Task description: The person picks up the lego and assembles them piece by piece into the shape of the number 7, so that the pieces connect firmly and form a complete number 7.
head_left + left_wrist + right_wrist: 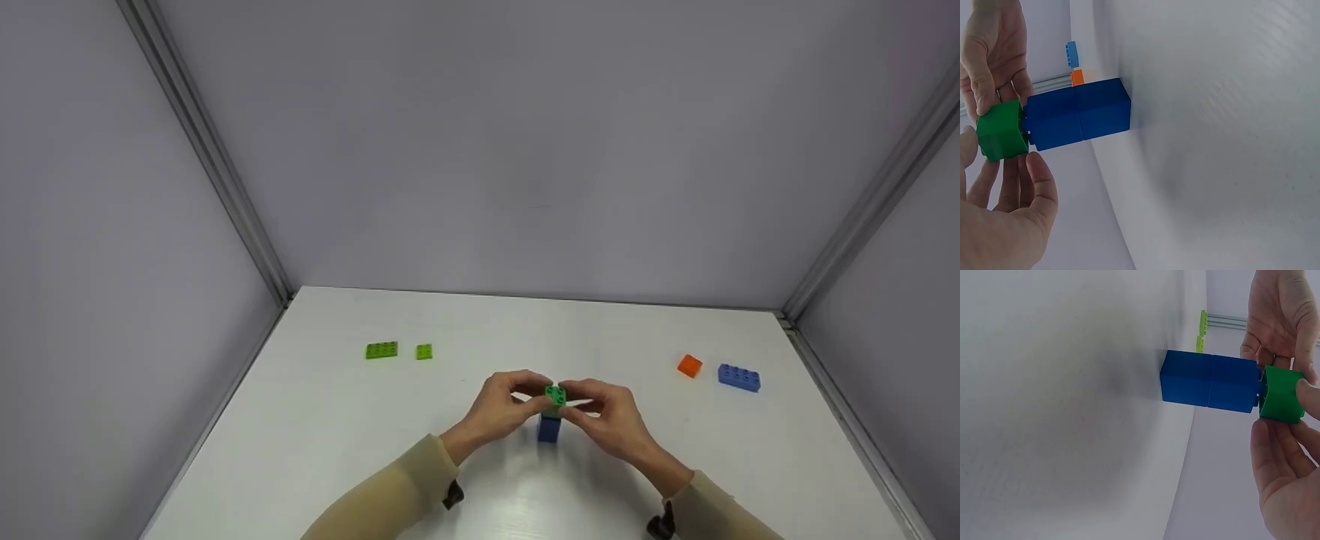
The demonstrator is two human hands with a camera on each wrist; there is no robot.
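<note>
A green toy brick [555,394] is pinched from both sides, by my left hand [501,405] and by my right hand [613,421]. Below it stands a stack of two blue bricks [1079,114], upright on the white table. In the wrist views the green brick [1282,395] sits slightly tilted on the upper blue brick's studs, and a narrow gap with studs showing lies between them. Thumbs and fingertips of both hands touch the green brick's sides. Neither hand touches the blue stack.
On the white table [330,420], a long lime plate brick [382,350] and a small lime one [424,352] lie at the back left. An orange brick [690,365] and a long blue brick [739,377] lie toward the right. Grey walls surround the table's back and sides.
</note>
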